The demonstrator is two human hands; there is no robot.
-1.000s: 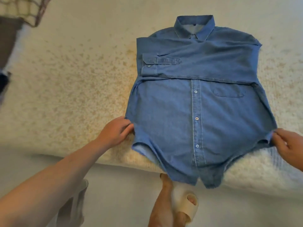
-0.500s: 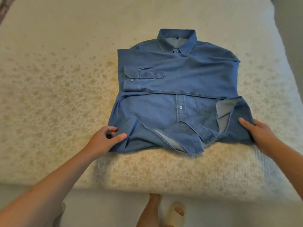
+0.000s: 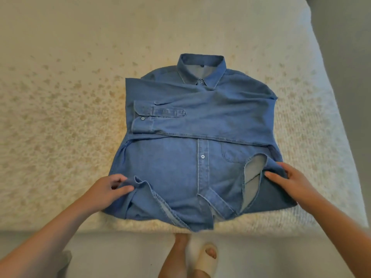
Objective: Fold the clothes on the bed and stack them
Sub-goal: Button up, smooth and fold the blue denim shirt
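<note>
— What has moved since half a second ago?
— Both hands have slid the hem further up the denim shirt; the folded-up flap now covers more of the placket, and only one button shows below the sleeve.
— Go left to right, then.
— On the left, the left hand pinches a small fold of the hem between thumb and curled fingers, at the shirt's left side. In the middle the one shirt lies face up on the bed, near its front edge, collar toward the far side, one sleeve folded across the chest with the cuff at the left. On the right, the right hand lies on the turned-up corner, fingers nearly straight and close together, pressing the cloth; the pale inside of the fabric shows beside it.
— Any containers?
— I see none. One shirt, two hands, and below the bed's front edge one foot in a pale slipper.
</note>
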